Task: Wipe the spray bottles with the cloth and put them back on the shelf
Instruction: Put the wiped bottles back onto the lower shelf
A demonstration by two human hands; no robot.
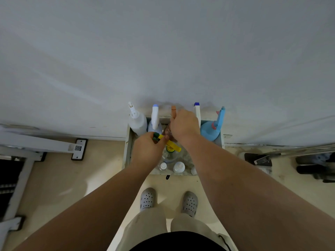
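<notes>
Left hand (148, 149) clasped on yellow trigger bottle (172, 144); right hand (184, 124) gripping orange-nozzled bottle (173, 108), centre frame. Cloth unseen. Straight lift advised; shelf (126, 151) crowded.

- Back row stands hard against the wall (163, 60): white bottle (138, 123), pale bottle (155, 122), orange bottle (173, 109), blue-tip bottle (197, 113), blue bottle (211, 130). The gaps between them are narrow.
- Shelf (126, 153) middle is occupied: left hand (148, 148) grips the yellow bottle (171, 144), and right hand (184, 124) wraps the orange bottle's head just beside it.
- Capped bottles (179, 167) crowd the shelf's front.
- Access is open from above and from the front; the wall blocks the rear.
- Floor (101, 169) is open left of the shelf as far as the frame (45, 144).
- Dark gear (315, 167) stands on the right, well apart.
</notes>
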